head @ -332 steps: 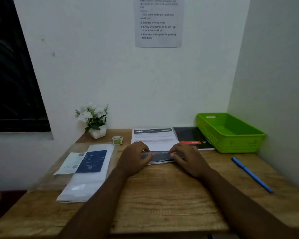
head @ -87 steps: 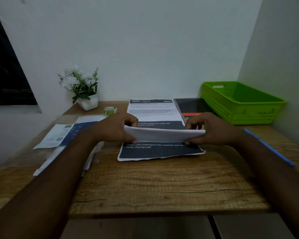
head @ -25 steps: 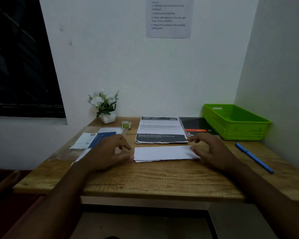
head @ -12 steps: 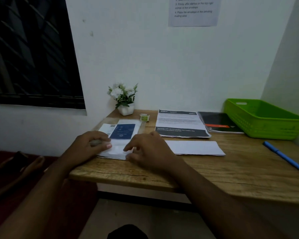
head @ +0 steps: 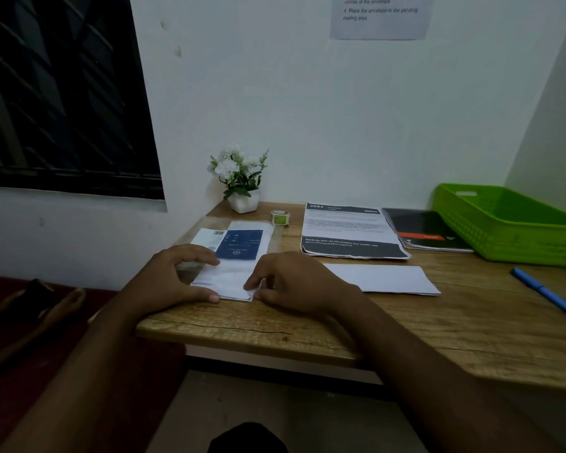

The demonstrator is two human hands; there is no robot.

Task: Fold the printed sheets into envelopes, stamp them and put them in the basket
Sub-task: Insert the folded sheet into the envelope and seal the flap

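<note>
- Folded sheet [head: 379,278]: laid flat, white side up, in the middle of the counter [head: 406,328]. It is touched by neither hand and lies just right of the right hand, just in front of the printed sheets [head: 347,230], with a narrow strip of wood between.
- Printed sheets are stacked flat toward the back edge, with a dark band of print at their near end.
- Envelope stack [head: 239,256]: laid along the left edge of the counter with a clear sleeve. Whether it is in or on the sleeve cannot be told. A blue printed card is seen at its far end.
- Left hand [head: 164,276]: arched over the near left corner of the envelope stack. The fingers [head: 203,256] are curved and rested on top, and the thumb is set against the near edge, so the corner is held.
- Right hand [head: 294,282]: fingers [head: 258,274] drawn narrow, with the near right corner of the envelope stack pinched between forefinger and thumb. How many envelopes are caught cannot be told.
- Basket [head: 504,237]: green, set at the back right corner.
- Stamp roll [head: 280,218]: small, green, stood near the back edge between the plant pot [head: 243,202] and the printed sheets.
- Notebook [head: 425,228]: dark, laid between the printed sheets and the basket.
- Pen [head: 549,295]: blue, laid by the right edge, in front of the basket.
</note>
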